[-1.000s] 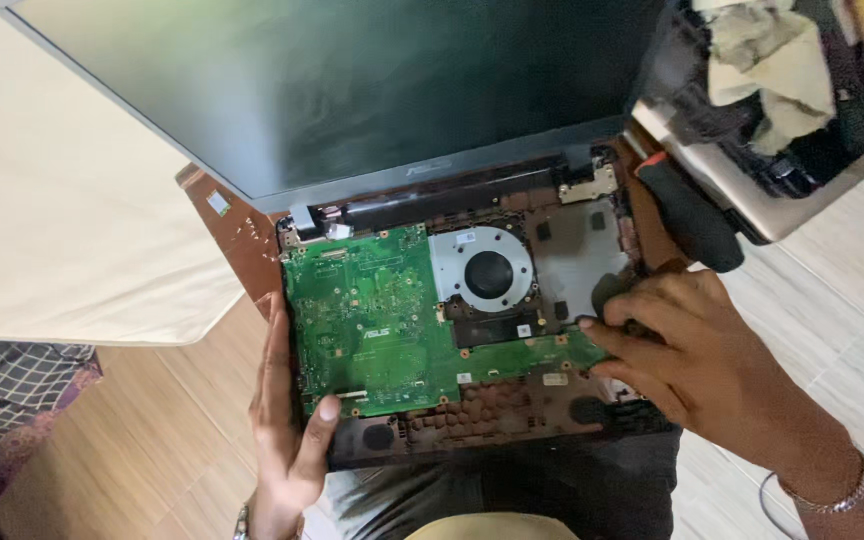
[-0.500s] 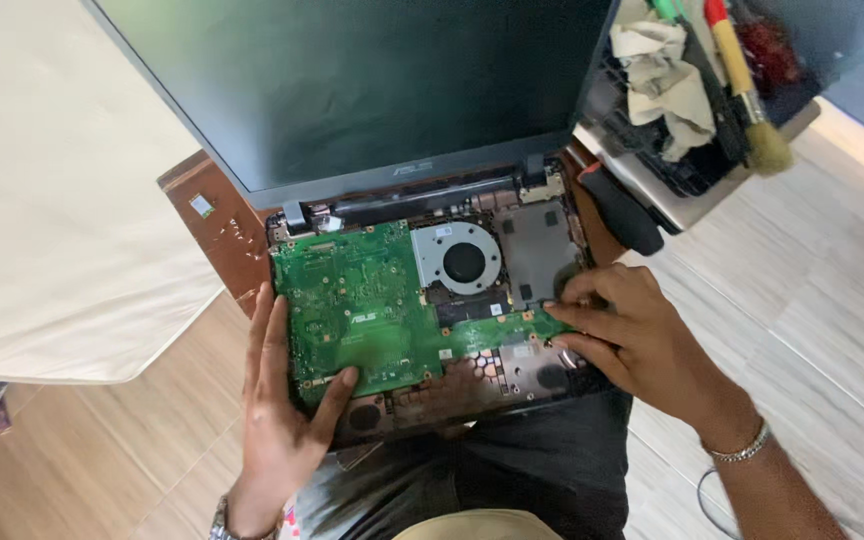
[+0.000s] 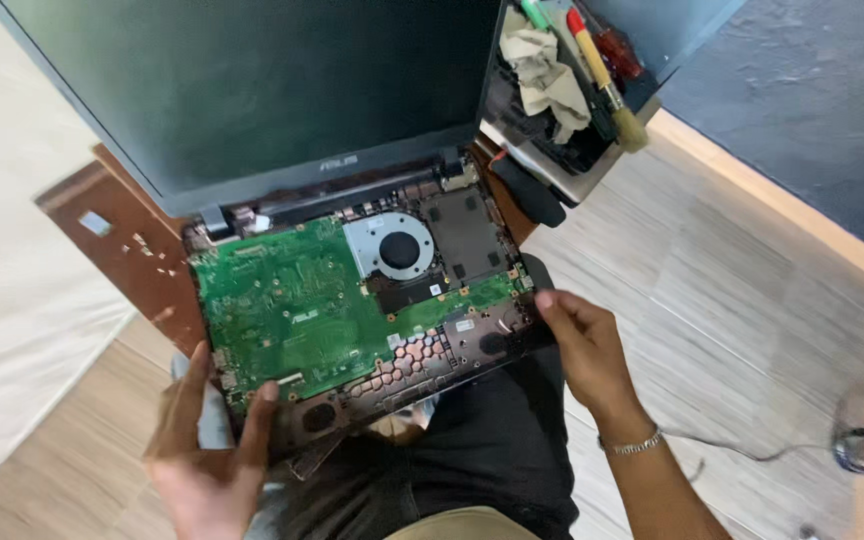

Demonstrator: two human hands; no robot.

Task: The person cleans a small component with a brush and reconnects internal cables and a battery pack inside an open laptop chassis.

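Pale wood floor (image 3: 712, 270) runs under us, with a white sheet (image 3: 12, 300) to the left and a dark mat (image 3: 812, 110) at the upper right. On our lap rests an opened laptop (image 3: 372, 300), its dark screen (image 3: 262, 90) tilted up and away from us, its green circuit board (image 3: 292, 310) and round fan (image 3: 399, 250) bared. Our left hand (image 3: 207, 450) holds the near left corner of the base, thumb on top beside the board, the grip closed on the edge. Our right hand (image 3: 582, 345) clasps the near right corner the same way, a bracelet (image 3: 632, 443) at the wrist. Beyond the screen, a tray (image 3: 552, 150) holds a cloth (image 3: 542, 70) and a brush (image 3: 607, 85).
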